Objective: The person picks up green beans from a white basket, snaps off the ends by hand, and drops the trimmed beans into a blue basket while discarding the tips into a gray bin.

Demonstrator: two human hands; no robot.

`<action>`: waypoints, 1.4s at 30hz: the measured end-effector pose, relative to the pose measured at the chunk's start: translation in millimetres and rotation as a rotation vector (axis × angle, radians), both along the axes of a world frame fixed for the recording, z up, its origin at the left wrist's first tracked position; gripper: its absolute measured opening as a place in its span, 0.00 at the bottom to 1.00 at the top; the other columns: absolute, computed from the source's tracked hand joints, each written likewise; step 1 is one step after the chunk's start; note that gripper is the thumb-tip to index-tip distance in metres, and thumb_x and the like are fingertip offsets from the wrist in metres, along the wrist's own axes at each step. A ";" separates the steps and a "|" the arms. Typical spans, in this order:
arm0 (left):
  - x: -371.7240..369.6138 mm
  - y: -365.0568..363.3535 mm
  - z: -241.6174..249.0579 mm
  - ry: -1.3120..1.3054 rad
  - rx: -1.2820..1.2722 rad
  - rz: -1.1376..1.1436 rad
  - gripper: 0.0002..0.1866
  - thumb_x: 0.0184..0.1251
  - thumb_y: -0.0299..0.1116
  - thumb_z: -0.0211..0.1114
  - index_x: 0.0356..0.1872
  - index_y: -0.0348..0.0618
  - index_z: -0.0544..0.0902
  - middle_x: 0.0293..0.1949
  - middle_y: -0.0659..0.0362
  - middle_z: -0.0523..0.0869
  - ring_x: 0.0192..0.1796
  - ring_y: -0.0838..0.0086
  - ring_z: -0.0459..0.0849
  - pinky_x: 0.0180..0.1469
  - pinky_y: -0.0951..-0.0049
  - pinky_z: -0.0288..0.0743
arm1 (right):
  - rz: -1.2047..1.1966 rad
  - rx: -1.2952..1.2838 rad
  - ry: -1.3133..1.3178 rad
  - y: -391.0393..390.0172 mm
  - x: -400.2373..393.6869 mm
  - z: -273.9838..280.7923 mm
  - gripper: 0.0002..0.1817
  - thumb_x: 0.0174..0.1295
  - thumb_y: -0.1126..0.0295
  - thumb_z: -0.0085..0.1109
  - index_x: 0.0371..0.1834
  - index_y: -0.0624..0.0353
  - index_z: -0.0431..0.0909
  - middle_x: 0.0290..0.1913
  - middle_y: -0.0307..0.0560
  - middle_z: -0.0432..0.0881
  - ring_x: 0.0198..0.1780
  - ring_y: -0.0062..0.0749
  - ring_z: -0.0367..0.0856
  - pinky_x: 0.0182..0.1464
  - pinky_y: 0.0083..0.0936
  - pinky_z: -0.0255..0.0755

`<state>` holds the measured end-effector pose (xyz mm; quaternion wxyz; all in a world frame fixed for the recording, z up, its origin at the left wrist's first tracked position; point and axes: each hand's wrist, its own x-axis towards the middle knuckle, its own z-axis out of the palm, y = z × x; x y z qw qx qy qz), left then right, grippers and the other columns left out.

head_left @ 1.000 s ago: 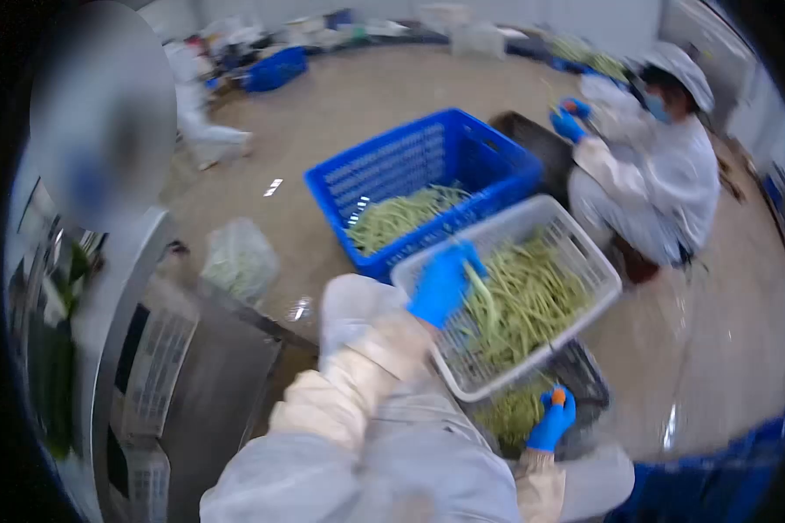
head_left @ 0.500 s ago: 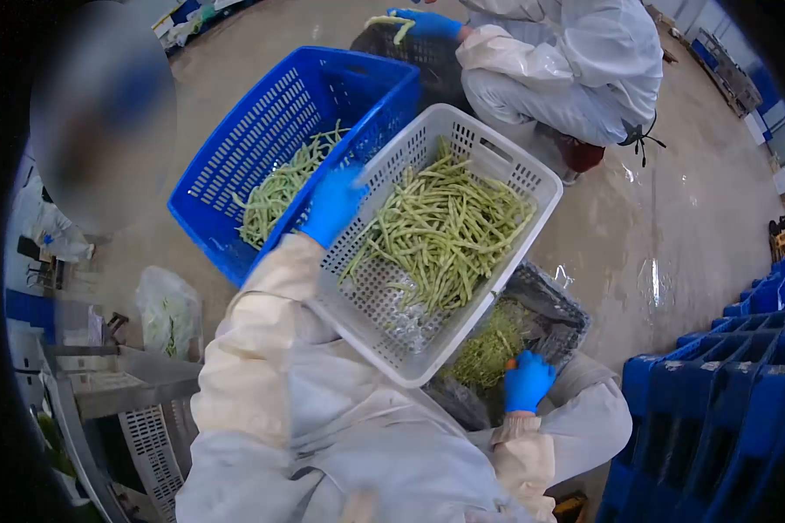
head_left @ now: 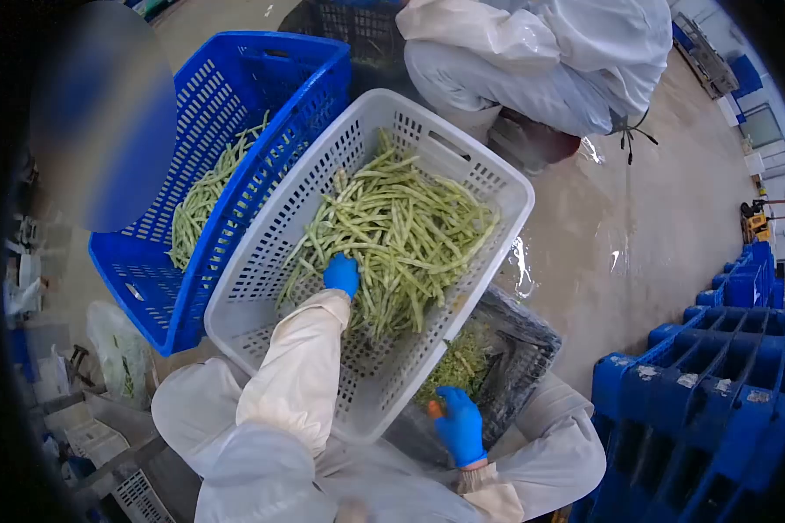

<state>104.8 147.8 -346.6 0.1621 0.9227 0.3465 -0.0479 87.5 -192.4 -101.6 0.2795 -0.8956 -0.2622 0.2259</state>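
Observation:
My left hand (head_left: 341, 275), in a blue glove, is inside the white crate (head_left: 488, 292). Its fingers curl down onto the green beans (head_left: 410, 227) heaped there; the fingertips are hidden. Lower right, my right hand (head_left: 460, 429), also blue-gloved, hovers over a dark crate (head_left: 532, 349) lined with plastic. Its fingers are apart, and a small orange piece (head_left: 434, 409) shows at the thumb's end. Small green trimmings (head_left: 458, 362) lie in that dark crate. The white crate rests tilted across my lap, partly over the dark crate.
Against the white crate's left side stands a blue crate (head_left: 275, 54) with more beans (head_left: 205, 200). A co-worker in white clothing (head_left: 532, 70) crouches ahead beside another dark crate (head_left: 358, 30). Blue pallets (head_left: 706, 383) stand at right on the wet floor (head_left: 619, 218).
My left hand has moved from the rim between the blue and white crates down onto the beans. My right hand has shifted slightly, its fingers lifted from the trimmings. The view has turned a little.

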 end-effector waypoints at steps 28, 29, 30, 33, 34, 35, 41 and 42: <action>-113.9 -177.8 329.6 -0.552 -0.205 -0.763 0.12 0.59 0.31 0.60 0.45 0.46 0.78 0.30 0.54 0.76 0.34 0.58 0.73 0.37 0.61 0.66 | 0.103 0.726 -0.175 -15.8 -32.4 51.9 0.17 0.55 0.77 0.51 0.50 0.57 0.74 0.39 0.52 0.77 0.38 0.49 0.76 0.41 0.36 0.70; -115.8 -179.7 330.5 -0.535 -0.196 -0.759 0.13 0.59 0.31 0.60 0.45 0.46 0.78 0.30 0.54 0.76 0.35 0.58 0.73 0.37 0.62 0.66 | 0.121 0.764 -0.131 -16.3 -33.2 53.4 0.17 0.56 0.77 0.52 0.50 0.57 0.75 0.38 0.52 0.77 0.37 0.48 0.76 0.40 0.36 0.70; -117.6 -181.2 331.4 -0.516 -0.187 -0.756 0.13 0.59 0.31 0.60 0.45 0.46 0.78 0.30 0.53 0.76 0.35 0.58 0.74 0.37 0.62 0.66 | 0.125 0.772 -0.135 -17.2 -34.0 55.1 0.17 0.56 0.77 0.52 0.50 0.57 0.75 0.38 0.52 0.77 0.37 0.48 0.76 0.40 0.36 0.70; -121.4 -184.7 327.6 -0.569 -0.143 -0.731 0.12 0.59 0.34 0.61 0.44 0.48 0.80 0.29 0.55 0.77 0.33 0.58 0.75 0.35 0.61 0.68 | 0.122 0.748 -0.017 -19.6 -36.1 57.3 0.17 0.55 0.76 0.52 0.50 0.58 0.74 0.37 0.52 0.78 0.37 0.47 0.77 0.38 0.35 0.70; -122.2 -186.3 326.7 -0.570 -0.138 -0.733 0.12 0.59 0.34 0.61 0.44 0.48 0.80 0.29 0.55 0.77 0.33 0.58 0.75 0.35 0.61 0.68 | 0.114 0.808 0.013 -19.1 -36.8 57.4 0.15 0.56 0.76 0.52 0.48 0.58 0.75 0.37 0.53 0.79 0.35 0.46 0.77 0.36 0.34 0.70; -123.0 -188.0 325.8 -0.588 -0.081 -0.715 0.11 0.59 0.34 0.60 0.43 0.48 0.80 0.29 0.55 0.77 0.33 0.59 0.75 0.35 0.61 0.68 | 0.106 0.868 0.046 -18.7 -37.4 57.7 0.14 0.57 0.75 0.53 0.47 0.59 0.75 0.36 0.53 0.79 0.34 0.45 0.78 0.35 0.33 0.71; -124.9 -209.7 322.0 -0.664 -0.134 -0.570 0.12 0.61 0.32 0.60 0.45 0.43 0.79 0.30 0.53 0.77 0.34 0.59 0.76 0.36 0.64 0.69 | -0.107 0.706 0.125 -15.8 -40.8 59.3 0.07 0.60 0.73 0.54 0.38 0.64 0.77 0.29 0.46 0.80 0.30 0.26 0.79 0.33 0.24 0.71; -123.4 -213.6 321.3 -0.714 -0.190 -0.527 0.12 0.62 0.32 0.59 0.46 0.43 0.79 0.31 0.54 0.78 0.35 0.62 0.77 0.37 0.66 0.70 | -0.106 0.707 0.124 -14.6 -41.6 58.1 0.07 0.60 0.73 0.54 0.38 0.64 0.77 0.29 0.46 0.80 0.30 0.26 0.79 0.33 0.24 0.71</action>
